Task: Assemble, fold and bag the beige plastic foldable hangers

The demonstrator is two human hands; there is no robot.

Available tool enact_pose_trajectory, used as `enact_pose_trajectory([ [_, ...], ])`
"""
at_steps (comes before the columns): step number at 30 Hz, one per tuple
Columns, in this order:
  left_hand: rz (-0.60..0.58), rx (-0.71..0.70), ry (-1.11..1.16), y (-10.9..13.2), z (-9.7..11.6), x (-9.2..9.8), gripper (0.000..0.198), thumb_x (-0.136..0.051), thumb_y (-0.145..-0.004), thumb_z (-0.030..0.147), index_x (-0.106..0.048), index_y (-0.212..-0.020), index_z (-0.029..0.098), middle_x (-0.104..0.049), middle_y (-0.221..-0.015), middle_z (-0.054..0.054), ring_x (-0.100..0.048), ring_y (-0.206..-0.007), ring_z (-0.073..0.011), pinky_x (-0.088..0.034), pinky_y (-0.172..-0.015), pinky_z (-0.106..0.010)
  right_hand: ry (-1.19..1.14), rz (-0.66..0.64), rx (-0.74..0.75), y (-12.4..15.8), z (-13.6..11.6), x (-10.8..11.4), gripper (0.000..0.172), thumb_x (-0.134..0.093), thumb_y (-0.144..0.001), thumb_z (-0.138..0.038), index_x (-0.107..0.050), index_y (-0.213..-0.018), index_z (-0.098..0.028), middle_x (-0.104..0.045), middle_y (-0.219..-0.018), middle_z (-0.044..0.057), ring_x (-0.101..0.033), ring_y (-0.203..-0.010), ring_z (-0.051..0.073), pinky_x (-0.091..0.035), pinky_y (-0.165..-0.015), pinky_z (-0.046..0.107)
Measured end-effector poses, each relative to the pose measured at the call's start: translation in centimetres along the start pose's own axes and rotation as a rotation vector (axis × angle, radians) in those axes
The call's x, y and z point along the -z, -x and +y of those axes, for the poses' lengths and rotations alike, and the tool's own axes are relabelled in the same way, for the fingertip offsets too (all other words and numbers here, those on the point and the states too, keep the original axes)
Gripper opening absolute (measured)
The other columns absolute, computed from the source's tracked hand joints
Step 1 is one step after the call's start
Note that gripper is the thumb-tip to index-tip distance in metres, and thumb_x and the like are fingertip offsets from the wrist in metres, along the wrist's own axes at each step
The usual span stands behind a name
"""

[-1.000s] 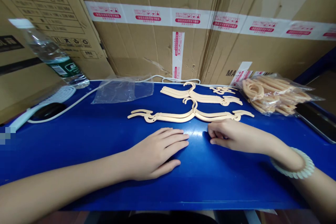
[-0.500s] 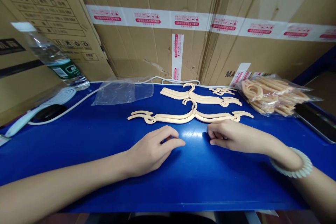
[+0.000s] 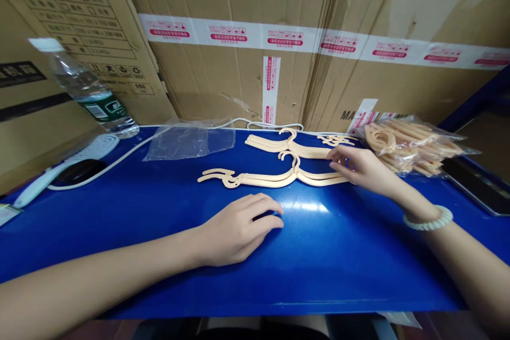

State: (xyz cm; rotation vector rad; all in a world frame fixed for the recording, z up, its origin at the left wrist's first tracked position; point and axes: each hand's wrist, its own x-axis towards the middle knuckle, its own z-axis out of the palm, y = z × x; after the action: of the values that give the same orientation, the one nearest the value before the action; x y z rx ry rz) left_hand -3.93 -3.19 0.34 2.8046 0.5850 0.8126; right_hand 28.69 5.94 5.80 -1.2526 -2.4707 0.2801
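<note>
Two cream-coloured folding clothes hangers lie on the blue table, hooks pointing to the back. The near hanger (image 3: pixel 271 178) has its right end hidden behind my right hand (image 3: pixel 362 167). Behind it, the far hanger (image 3: pixel 308 151) also runs under that hand. The fingertips of my right hand hover at or touch the far hanger's right arm; thumb and fingers stay apart, and no grip is visible. My left hand (image 3: pixel 239 228) rests on the tabletop in front of the near hanger, fingers loosely curved and apart, holding nothing.
Small cream pieces (image 3: pixel 337 139) lie behind the hangers, beside clear bags of more hanger parts (image 3: pixel 410 143). A phone (image 3: pixel 478 186) lies far right. To the left are a flat plastic bag (image 3: pixel 191 142), water bottle (image 3: pixel 93 93), hairbrush (image 3: pixel 85 154) and white cable. Cardboard (image 3: pixel 223 74) walls the back.
My right hand has moved away from me, from in front of the near hanger to over its right end and up to the far hanger. My left hand has barely moved.
</note>
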Motion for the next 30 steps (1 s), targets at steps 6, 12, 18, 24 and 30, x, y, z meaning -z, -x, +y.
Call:
enact_pose_trajectory([
  [6,-0.007,-0.018,-0.002,0.0,0.0,-0.1,0.026,-0.045,-0.097,0.008,-0.064,-0.113,0.013,-0.066,-0.119,-0.015,-0.061,-0.109,-0.0250,-0.053,-0.093,-0.040,0.261,0.148,-0.035,-1.5,5.4,0.1,0.037,-0.043,-0.094,-0.029,-0.068,-0.114,-0.011,-0.071,-0.114,0.021,-0.065,-0.108,0.036,-0.050,-0.095,0.050],
  [12,-0.022,-0.014,0.003,0.1,-0.2,-0.2,0.026,-0.044,-0.097,0.010,-0.063,-0.113,0.015,-0.065,-0.122,-0.015,-0.060,-0.111,-0.0250,-0.051,-0.096,-0.040,0.363,-0.018,-0.068,-3.0,7.4,-0.9,0.040,-0.039,-0.094,-0.020,-0.069,-0.120,-0.011,-0.070,-0.125,0.016,-0.062,-0.120,0.030,-0.046,-0.107,0.043],
  [18,-0.020,-0.028,0.003,0.1,-0.3,-0.3,0.025,-0.044,-0.097,0.010,-0.063,-0.113,0.015,-0.065,-0.121,-0.015,-0.060,-0.111,-0.0251,-0.051,-0.098,-0.040,0.420,-0.041,-0.137,-3.5,8.2,-1.5,0.044,-0.041,-0.085,-0.007,-0.070,-0.118,-0.011,-0.070,-0.126,0.016,-0.061,-0.122,0.030,-0.047,-0.106,0.042],
  [24,-0.021,-0.033,0.017,0.2,-0.4,-0.4,0.025,-0.046,-0.096,0.010,-0.063,-0.114,0.014,-0.065,-0.121,-0.015,-0.060,-0.111,-0.0251,-0.050,-0.098,-0.040,0.453,-0.053,-0.142,-3.7,8.3,-1.9,0.050,-0.042,-0.084,-0.005,-0.068,-0.127,-0.008,-0.064,-0.138,0.018,-0.056,-0.130,0.034,-0.045,-0.110,0.044],
  [30,0.005,-0.020,0.034,0.1,-0.3,-0.3,0.026,-0.046,-0.095,0.010,-0.063,-0.114,0.016,-0.066,-0.119,-0.015,-0.061,-0.110,-0.0247,-0.051,-0.097,-0.040,0.436,0.059,-0.086,-2.9,6.7,-0.9,0.052,-0.046,-0.083,-0.007,-0.066,-0.131,-0.009,-0.062,-0.138,0.020,-0.054,-0.127,0.039,-0.045,-0.106,0.055],
])
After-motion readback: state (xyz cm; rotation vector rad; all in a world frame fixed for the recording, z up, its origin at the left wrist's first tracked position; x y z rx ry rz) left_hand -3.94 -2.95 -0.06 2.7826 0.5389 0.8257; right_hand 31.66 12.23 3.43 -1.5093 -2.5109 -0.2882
